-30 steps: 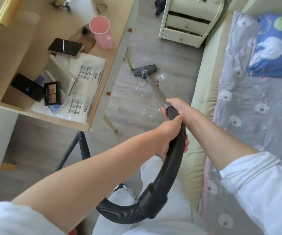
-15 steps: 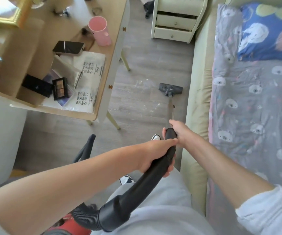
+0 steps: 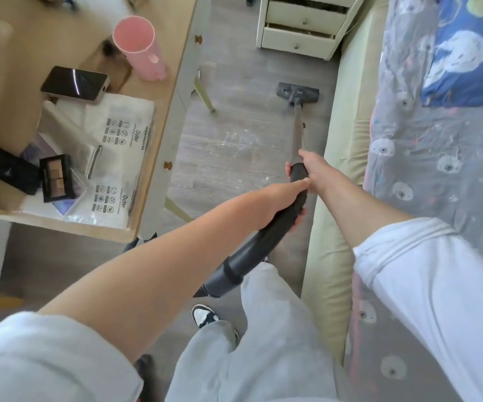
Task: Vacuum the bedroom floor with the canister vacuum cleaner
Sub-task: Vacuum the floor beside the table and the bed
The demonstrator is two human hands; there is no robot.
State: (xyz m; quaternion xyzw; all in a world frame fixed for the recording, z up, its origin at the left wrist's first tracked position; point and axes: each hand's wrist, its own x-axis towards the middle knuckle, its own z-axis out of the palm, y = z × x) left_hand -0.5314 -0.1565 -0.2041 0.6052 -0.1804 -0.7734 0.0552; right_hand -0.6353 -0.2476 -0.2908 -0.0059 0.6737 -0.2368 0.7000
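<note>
Moved: floor head (image 3: 298,93) now farther out, nearer the nightstand (image 3: 302,30).
Left hand (image 3: 282,203): wrapping tight around black handle (image 3: 275,227).
Right hand (image 3: 311,166): clasping handle top.
Pink cup (image 3: 138,47): contents unclear.

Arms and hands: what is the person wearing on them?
Both forearms are bare. The left sleeve is pale grey, pushed up past the elbow; the right sleeve is white with a ribbed cuff. The left hand and right hand show no gloves or rings.
</note>
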